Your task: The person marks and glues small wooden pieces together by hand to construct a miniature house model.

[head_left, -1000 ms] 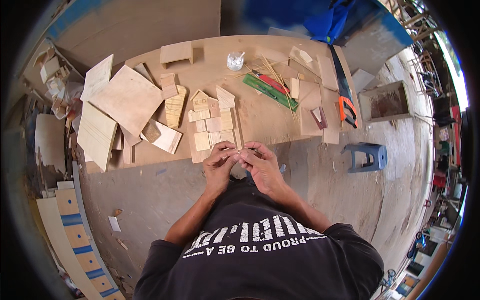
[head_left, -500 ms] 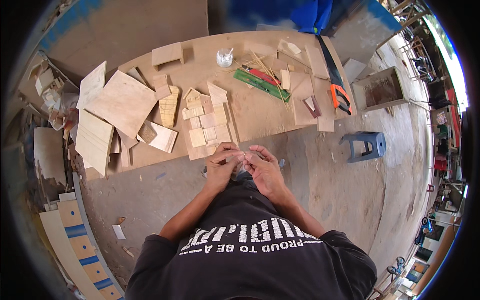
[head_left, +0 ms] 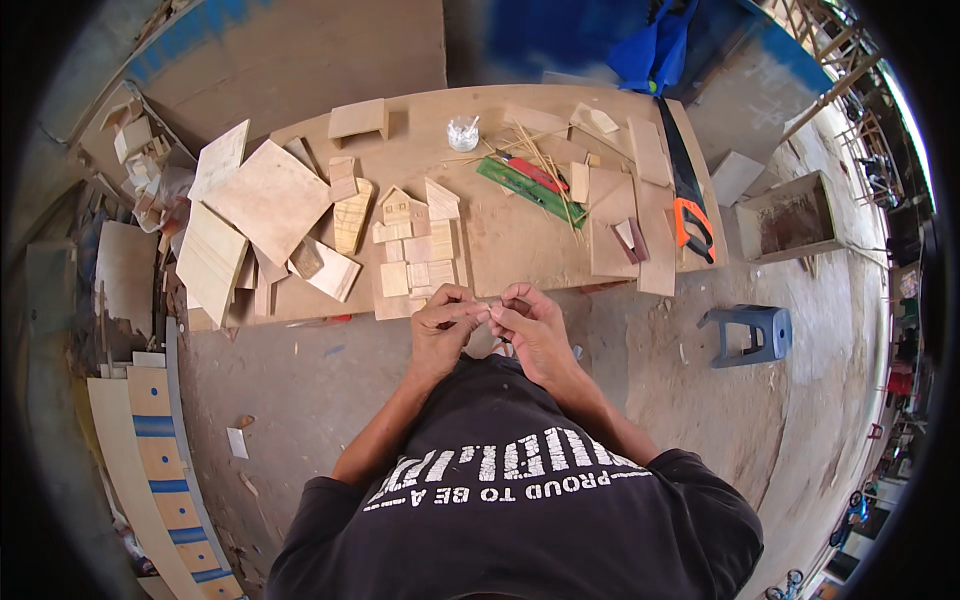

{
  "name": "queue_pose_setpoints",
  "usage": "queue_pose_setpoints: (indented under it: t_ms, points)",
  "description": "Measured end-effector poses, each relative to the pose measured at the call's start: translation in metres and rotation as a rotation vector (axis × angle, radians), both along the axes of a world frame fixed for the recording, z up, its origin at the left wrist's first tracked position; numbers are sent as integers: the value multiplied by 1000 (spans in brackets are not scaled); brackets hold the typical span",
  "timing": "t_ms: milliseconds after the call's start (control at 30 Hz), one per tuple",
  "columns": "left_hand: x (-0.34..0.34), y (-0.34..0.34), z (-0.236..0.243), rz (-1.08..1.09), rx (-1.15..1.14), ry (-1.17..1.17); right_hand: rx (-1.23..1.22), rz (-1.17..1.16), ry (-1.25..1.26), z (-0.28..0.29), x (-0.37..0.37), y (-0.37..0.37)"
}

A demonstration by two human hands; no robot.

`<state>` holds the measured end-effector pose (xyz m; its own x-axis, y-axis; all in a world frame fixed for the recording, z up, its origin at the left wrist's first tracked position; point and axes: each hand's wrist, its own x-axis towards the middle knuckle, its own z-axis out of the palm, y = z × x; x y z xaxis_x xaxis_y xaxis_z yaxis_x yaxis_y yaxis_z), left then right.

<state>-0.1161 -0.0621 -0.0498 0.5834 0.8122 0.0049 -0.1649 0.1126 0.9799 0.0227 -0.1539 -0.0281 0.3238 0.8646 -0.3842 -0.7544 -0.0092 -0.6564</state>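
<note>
At the centre of the frame, a small piece point(head_left: 489, 309), too tiny to identify, is pinched between the fingertips of the left hand point(head_left: 440, 325) and the right hand point(head_left: 532, 335). Both hands are narrow, thumbs against fingers, their tips almost meeting. Just above the left hand, wooden blocks point(head_left: 418, 249) sit close together on a thin board point(head_left: 391, 308), with a gabled house-shaped block point(head_left: 403, 208) at the top of the group. The board rests on a wooden worktable point(head_left: 530, 270) across the upper middle of the frame.

Left of the blocks, plywood sheets point(head_left: 270, 200) overlap in a loose pile. Toward the upper centre stands a clear jar point(head_left: 463, 135) with white contents; to its right, a red utility knife point(head_left: 530, 170) lies by a green strip point(head_left: 525, 192) among thin sticks point(head_left: 540, 145). An orange-handled handsaw point(head_left: 692, 228) lies along the table's right end. At right on the floor are a blue-grey stool point(head_left: 760, 335) and, above it in the frame, an open box point(head_left: 790, 220). A black shirt point(head_left: 500, 540) fills the lower centre.
</note>
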Motion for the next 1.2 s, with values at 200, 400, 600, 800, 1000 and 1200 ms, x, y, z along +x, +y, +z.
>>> queue_pose_setpoints:
  t_ms: [200, 400, 600, 800, 1000, 1200]
  points:
    - [15, -20, 7, 59, -172, 27, 100, -48, -147, -6, 14, -7]
    - [21, -22, 16, 24, -474, 43, 154, -150, -668, -1, 20, -15]
    - [31, -28, 34, -7, -450, 46, 189, -91, -847, 11, 32, -24]
    - [32, -25, 37, -104, -428, 65, 254, -134, -1221, 7, 36, -27]
    - [22, -18, 38, -141, -449, 54, 281, -179, -1380, 15, 25, -24]
    - [0, -2, 34, -176, -438, 48, 317, -196, -1541, 21, 1, -12]
